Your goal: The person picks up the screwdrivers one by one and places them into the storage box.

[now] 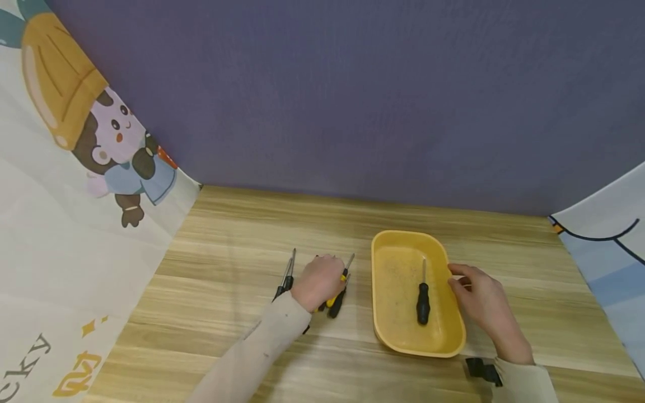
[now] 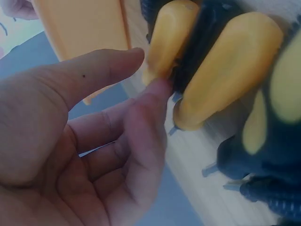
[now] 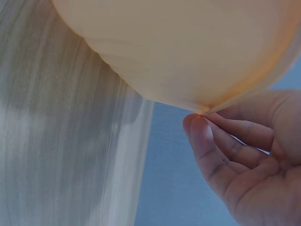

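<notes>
My left hand [image 1: 322,281] is low over a cluster of screwdrivers on the table, partly hiding them. In the left wrist view, its thumb and bent fingers stand apart, fingertips right at a small yellow handle [image 2: 171,33]. Beside that lie a black handle [image 2: 202,42], a larger yellow handle [image 2: 235,63] and a black-and-yellow handle [image 2: 256,155]. On the right, my right hand [image 1: 485,302] pinches the rim of a yellow plastic tray [image 1: 395,285] between thumb and fingers. Inside the tray lies one black-handled screwdriver [image 1: 423,303], its shaft toward the far end.
More black-handled screwdrivers [image 1: 285,284] lie just left of the left hand. A black strap-like piece [image 1: 482,371] is by the right sleeve. The wooden table [image 1: 201,313] meets a dark blue-purple backdrop [image 1: 353,112] behind and a printed cloth [image 1: 65,224] at left.
</notes>
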Tool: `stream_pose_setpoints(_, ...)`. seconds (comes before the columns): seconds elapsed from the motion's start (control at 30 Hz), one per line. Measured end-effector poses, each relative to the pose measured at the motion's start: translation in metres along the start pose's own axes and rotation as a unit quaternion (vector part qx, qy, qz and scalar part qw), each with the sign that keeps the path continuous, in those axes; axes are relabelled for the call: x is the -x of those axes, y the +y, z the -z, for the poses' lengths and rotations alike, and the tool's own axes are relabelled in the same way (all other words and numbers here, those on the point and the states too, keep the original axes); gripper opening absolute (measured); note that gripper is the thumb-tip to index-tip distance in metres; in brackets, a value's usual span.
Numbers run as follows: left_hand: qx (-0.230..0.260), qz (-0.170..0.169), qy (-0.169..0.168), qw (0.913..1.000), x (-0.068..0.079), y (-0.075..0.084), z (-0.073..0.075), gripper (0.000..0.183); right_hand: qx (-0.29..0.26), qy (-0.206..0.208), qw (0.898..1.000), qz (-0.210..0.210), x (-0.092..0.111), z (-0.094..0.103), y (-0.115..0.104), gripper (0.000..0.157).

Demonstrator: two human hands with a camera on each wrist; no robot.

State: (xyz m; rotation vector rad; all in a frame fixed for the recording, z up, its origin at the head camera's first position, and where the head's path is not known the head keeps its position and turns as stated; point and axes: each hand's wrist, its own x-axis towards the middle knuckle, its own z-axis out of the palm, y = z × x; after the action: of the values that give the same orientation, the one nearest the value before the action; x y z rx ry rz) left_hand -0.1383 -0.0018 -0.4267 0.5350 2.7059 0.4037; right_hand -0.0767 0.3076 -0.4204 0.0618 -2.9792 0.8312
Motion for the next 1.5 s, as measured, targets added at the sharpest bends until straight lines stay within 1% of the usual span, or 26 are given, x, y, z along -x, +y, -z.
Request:
stream_pose_setpoints(0.1,-0.004,0.009,-0.006,0.9999,-0.007,0.003,0.000,0.028,0.002,0.000,1.000,0.004,-0.006,0.002,0.004,0.035)
stream_pose_setpoints(0.27,-0.023,0.014,-0.002,0.9996,-0.018,0.007,0.000,0.033,0.002,-0.001,1.000,0.011,-0.016,0.007,0.009,0.034)
stream_pose_setpoints(0.5,-0.018,0.023,0.002,0.9996,-0.029,0.010,0.002,0.035,0.005,-0.002,1.000,0.023,-0.031,0.013,0.016,0.034)
stream_pose_setpoints(0.73,0.007,0.016,0.008,0.9998,-0.029,0.010,0.006,0.031,0.006,-0.005,1.000,0.023,-0.032,0.013,0.016,0.034)
stream_pose_setpoints(0.97,0.023,0.009,0.020,0.9995,-0.029,0.013,0.015,0.030,0.003,-0.007,1.000,0.020,-0.032,0.013,0.014,0.034)
stream_pose_setpoints(1.07,0.035,-0.002,0.030,0.9989,-0.028,0.016,0.020,0.033,0.003,-0.005,1.000,0.020,-0.029,0.013,0.012,0.035)
stream_pose_setpoints(1.23,0.031,-0.034,0.052,0.9976,-0.026,0.025,0.031,0.034,0.009,0.000,1.000,0.016,-0.023,0.012,0.011,0.034)
stream_pose_setpoints(1.37,0.041,-0.059,0.046,0.9963,-0.025,0.037,0.040,0.036,0.007,0.000,1.000,0.012,-0.018,0.011,0.009,0.034)
stream_pose_setpoints(1.5,0.030,-0.083,0.045,0.9951,-0.025,0.054,0.049,0.040,0.002,-0.002,1.000,0.004,-0.013,0.011,0.008,0.034)
